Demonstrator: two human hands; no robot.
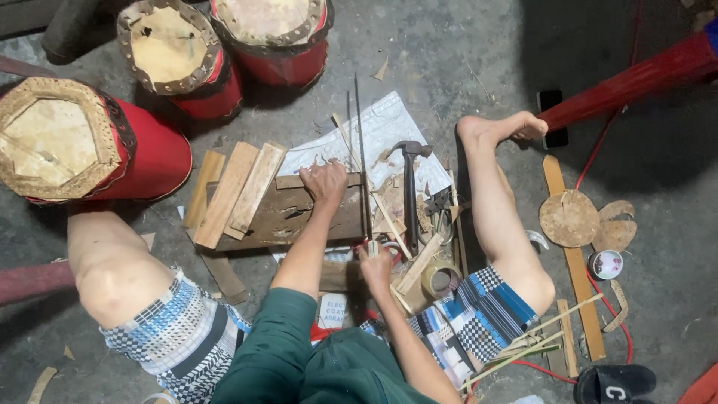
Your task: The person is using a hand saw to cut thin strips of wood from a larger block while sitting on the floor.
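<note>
Seated on the concrete floor, my right hand (376, 263) grips the near end of a long thin metal rod (362, 157), fingers closed around it. Beyond it, my left hand (324, 184) presses flat on a dark wooden board (288, 217). A hammer (410, 187) lies just right; red drums (224, 52) stand farther off.

Three red drums (149, 153) with tan skins stand beside brown wooden slats (239, 191). Near the slats, the shorts (179, 329) carry a blue, white and black check, the shirt (314, 359) is dark green, the floor (658, 164) grey.
</note>
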